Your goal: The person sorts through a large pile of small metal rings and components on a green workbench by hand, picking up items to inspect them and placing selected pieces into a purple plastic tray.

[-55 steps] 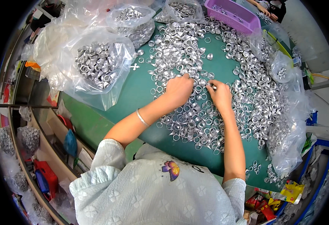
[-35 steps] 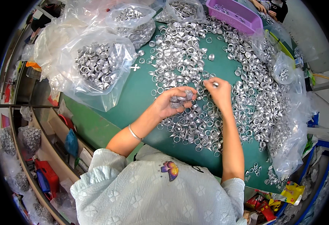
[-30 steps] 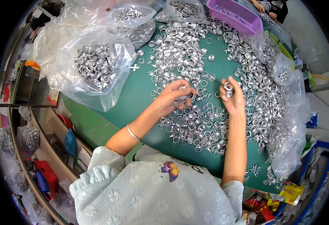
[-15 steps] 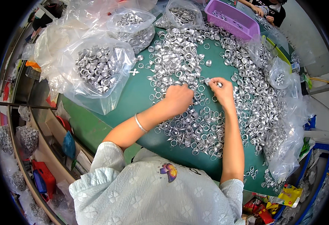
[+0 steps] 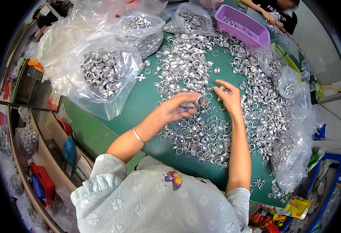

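Observation:
Silver metal rings (image 5: 186,62) lie in a thick spread over the green table (image 5: 135,101). Above the middle of them, my left hand (image 5: 175,107) is closed round several silver rings (image 5: 200,101), bunched together and showing past the fingertips. Just to its right hovers my right hand (image 5: 228,97), thumb and forefinger apart at the tips. A bit of silver, seemingly a ring (image 5: 227,91), shows in its curled fingers, mostly hidden by them.
A clear plastic bag full of rings (image 5: 102,72) sits at the left, with more filled bags (image 5: 139,33) behind it. The purple basket (image 5: 242,27) stands at the far right. Another person (image 5: 279,15) works beyond it. Clear plastic sheeting (image 5: 300,132) lines the right edge.
My left hand has turned and lifted slightly, so the rings in it now show. My right thumb and forefinger have parted, and the ring that stuck out at their tips no longer shows there.

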Motion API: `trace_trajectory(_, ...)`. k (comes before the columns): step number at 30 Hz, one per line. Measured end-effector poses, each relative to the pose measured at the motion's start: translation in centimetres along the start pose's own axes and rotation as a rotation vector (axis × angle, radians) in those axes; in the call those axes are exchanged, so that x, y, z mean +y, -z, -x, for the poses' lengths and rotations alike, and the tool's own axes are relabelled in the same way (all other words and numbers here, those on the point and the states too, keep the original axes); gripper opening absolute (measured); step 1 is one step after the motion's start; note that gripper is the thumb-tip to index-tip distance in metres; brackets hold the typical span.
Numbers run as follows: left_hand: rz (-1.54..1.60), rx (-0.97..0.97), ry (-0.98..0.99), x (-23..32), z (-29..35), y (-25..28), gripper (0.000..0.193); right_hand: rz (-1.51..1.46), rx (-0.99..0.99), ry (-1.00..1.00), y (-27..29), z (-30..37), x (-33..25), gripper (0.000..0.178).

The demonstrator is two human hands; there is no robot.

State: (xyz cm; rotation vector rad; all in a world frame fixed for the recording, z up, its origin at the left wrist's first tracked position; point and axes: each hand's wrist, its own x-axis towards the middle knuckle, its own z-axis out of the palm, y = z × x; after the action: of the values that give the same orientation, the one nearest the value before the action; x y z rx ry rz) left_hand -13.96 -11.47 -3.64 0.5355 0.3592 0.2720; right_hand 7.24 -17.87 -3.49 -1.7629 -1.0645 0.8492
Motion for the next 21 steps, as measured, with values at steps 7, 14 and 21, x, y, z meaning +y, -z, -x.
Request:
trace_trajectory(7,0.457,0.168,-0.069,-1.9,0.4,-1.1,0.028,0.717,0.18,0.251,-1.6,-0.5,0.5,0.02)
trace_trajectory(14,0.461,0.219,0.052,-2.8,0.8,-2.4,0.038,-0.415,-0.052,-0.103,-0.6,4.8,-3.5,0.015)
trace_trajectory(21,0.436,0.134,0.161,-3.2,1.8,-3.2,0.041,0.361,0.016,0.491,-3.4,9.6,-7.6,0.016)
